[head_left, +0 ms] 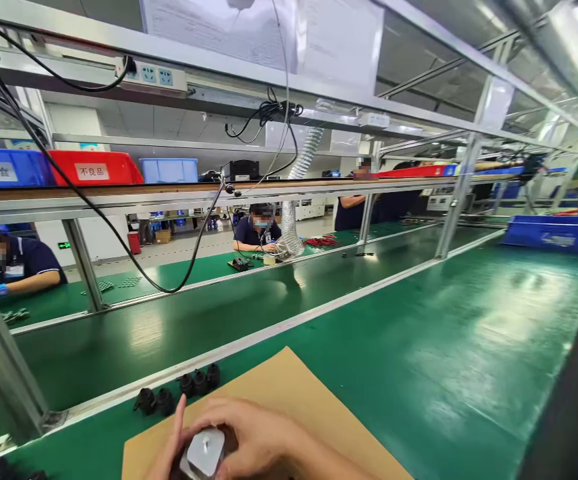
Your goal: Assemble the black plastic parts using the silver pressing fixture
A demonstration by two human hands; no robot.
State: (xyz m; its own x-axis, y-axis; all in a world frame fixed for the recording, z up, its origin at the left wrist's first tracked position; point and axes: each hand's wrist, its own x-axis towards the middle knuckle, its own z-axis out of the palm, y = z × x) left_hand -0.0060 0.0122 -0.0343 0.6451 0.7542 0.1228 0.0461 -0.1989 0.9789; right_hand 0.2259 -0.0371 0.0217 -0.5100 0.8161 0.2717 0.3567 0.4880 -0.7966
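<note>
At the bottom of the head view, a small silvery block [206, 452] with rounded corners and a little stud on top is held between both hands. My right hand [251, 433] curls over its far and right sides. Along its left side lies my left hand [173, 445], with one finger pointing up; the lower part of this hand is cut off by the frame edge. Beneath the hands is a brown cardboard sheet [296, 393]. Several black round parts [165, 401] stand by the sheet's far left edge, on the green bench.
More black parts [1, 469] sit at the bottom left corner. A metal post [3, 360] rises at the left. A blue bin [556, 233] stands far right. Beyond the rail, people work at another green bench [161, 275]; a black cable [119, 243] hangs down.
</note>
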